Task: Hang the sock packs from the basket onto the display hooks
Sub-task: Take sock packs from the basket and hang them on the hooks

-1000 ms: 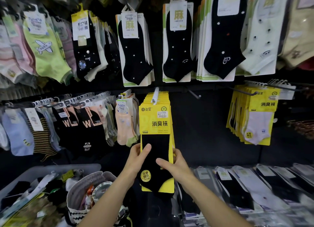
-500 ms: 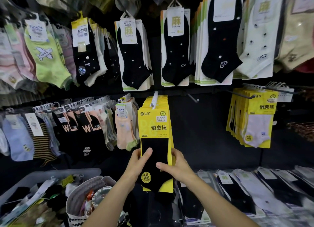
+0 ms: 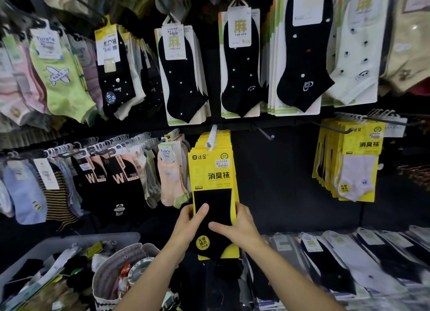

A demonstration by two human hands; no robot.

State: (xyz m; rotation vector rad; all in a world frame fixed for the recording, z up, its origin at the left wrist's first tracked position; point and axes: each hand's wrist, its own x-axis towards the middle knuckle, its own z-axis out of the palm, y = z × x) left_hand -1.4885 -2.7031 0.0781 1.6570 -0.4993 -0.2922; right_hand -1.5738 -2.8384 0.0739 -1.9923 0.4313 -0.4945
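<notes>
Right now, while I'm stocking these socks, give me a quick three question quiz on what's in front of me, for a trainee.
1. True or false: the left hand and right hand both hold the middle yellow pack of black socks.
2. The front pack at far right shows a sock that is: A black, B white, C striped.
3. Fill in: the grey basket sits to the lower ____ of the hands.
Key: 1 true; 2 B; 3 left.
</notes>
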